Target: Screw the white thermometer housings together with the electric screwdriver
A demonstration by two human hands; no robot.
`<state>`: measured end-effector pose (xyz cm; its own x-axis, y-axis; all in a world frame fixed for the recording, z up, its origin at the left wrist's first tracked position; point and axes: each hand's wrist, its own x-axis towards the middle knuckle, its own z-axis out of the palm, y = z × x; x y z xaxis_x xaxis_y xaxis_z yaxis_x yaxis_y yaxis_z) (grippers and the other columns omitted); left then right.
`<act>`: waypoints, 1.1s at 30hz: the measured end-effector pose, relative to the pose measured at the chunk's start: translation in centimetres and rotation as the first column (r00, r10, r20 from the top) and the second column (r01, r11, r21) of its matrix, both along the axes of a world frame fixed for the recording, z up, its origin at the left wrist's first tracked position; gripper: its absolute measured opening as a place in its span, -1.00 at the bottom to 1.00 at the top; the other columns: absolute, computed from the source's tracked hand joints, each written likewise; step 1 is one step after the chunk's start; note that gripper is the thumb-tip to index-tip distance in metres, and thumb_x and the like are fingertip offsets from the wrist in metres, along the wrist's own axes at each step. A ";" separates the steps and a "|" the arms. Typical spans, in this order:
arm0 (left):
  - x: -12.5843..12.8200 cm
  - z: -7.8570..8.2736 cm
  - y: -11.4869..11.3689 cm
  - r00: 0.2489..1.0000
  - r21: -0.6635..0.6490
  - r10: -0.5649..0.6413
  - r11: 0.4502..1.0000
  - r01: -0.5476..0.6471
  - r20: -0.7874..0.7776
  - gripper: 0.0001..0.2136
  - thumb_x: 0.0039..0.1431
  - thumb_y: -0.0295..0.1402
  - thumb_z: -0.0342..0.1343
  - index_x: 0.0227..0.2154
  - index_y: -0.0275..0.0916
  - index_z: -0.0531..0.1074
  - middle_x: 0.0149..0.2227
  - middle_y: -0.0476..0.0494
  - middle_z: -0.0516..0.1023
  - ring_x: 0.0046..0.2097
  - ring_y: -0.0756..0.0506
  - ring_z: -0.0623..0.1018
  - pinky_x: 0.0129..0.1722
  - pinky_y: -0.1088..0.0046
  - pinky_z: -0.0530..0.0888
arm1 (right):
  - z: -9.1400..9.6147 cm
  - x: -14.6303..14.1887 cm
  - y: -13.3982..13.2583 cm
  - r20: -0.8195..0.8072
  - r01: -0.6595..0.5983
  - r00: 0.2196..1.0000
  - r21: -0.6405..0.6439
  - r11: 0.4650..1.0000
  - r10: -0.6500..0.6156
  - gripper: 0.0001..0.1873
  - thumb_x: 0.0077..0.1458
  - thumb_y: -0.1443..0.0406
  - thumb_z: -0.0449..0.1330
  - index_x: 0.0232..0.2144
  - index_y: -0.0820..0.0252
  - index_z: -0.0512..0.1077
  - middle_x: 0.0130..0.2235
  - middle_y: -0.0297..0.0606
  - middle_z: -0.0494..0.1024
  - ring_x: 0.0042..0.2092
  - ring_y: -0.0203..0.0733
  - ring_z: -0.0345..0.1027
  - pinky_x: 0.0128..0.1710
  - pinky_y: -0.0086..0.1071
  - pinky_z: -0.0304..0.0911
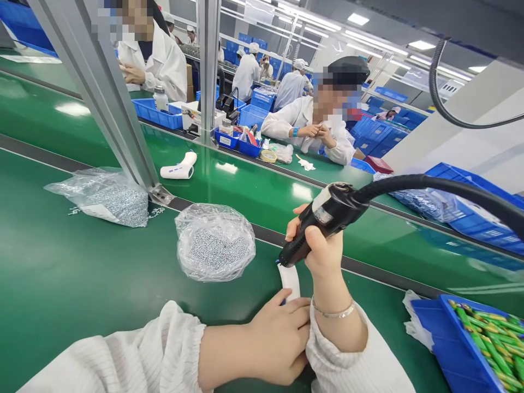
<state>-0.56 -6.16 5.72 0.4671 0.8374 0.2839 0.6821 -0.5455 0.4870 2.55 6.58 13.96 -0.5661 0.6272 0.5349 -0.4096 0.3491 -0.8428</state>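
My right hand (323, 254) is wrapped around a black electric screwdriver (333, 210), which tilts down to the left with a thick cable leaving its upper end. The screwdriver's tip meets the far end of a white handheld thermometer housing (290, 279). My left hand (272, 338) holds that housing down on the green work surface, its fingers covering the near part. Left of them lies an open clear bag of small silvery screws (221, 245). Another white thermometer housing (179, 168) rests on the green conveyor belt beyond.
A second bag of screws (118, 204) lies by a metal post (110, 98), with some screws spilled. At right stands a blue bin (440, 333) of green batteries (491, 338). Across the belt, a co-worker (307, 120) sits behind blue trays (248, 147). A metal hose (436, 82) hangs overhead.
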 end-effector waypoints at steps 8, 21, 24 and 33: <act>0.1 0.1 -0.1 1.000 -0.020 0.001 1.000 -0.001 0.025 -0.64 0.15 -0.29 -0.10 -0.02 -0.31 0.27 0.02 -0.26 0.38 0.19 -0.19 0.19 0.19 0.04 0.05 | -0.1 0.1 0.2 0.045 -0.016 0.999 -0.023 1.000 0.017 -0.72 0.05 0.13 0.26 -0.32 0.22 0.37 -0.53 -0.31 0.40 -0.53 -0.26 0.26 -0.57 -0.43 0.21; -0.4 0.0 0.1 0.999 -0.045 -0.022 0.999 0.024 0.047 -0.63 0.12 -0.30 -0.06 -0.01 -0.30 0.27 0.02 -0.24 0.39 0.19 -0.19 0.19 0.19 0.01 0.06 | 0.1 -0.4 0.1 0.080 0.040 0.996 -0.005 0.999 -0.040 -0.66 0.00 0.10 0.28 -0.31 0.24 0.38 -0.55 -0.29 0.40 -0.56 -0.24 0.25 -0.58 -0.39 0.20; -0.7 -0.1 0.2 0.999 -0.046 -0.041 0.998 0.042 0.028 -0.59 0.14 -0.27 -0.05 0.05 -0.25 0.21 0.11 -0.22 0.31 0.21 -0.19 0.16 0.18 -0.01 0.08 | 2.9 0.3 -0.9 0.011 0.061 0.998 0.023 0.998 -0.062 -0.62 0.00 0.03 0.27 -0.29 0.20 0.39 -0.58 -0.32 0.38 -0.60 -0.26 0.22 -0.64 -0.43 0.14; -2.7 -4.2 1.2 0.980 0.262 0.184 0.945 -0.198 0.078 -0.55 0.06 -0.34 0.08 0.03 0.20 0.27 -0.06 -0.05 0.50 -0.08 -0.21 0.51 -0.18 0.32 0.47 | 6.3 8.7 -4.9 -0.330 0.528 0.837 0.278 0.802 -0.437 -0.87 0.25 0.13 0.05 -0.17 -0.05 0.26 -0.62 -0.43 0.34 -0.65 -0.22 0.24 -0.59 -0.36 0.18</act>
<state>-3.26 -4.94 1.47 0.2845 0.7998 0.5286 0.7641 -0.5222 0.3788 11.28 1.70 20.29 -0.0658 0.5328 0.8436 -0.2788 0.8020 -0.5283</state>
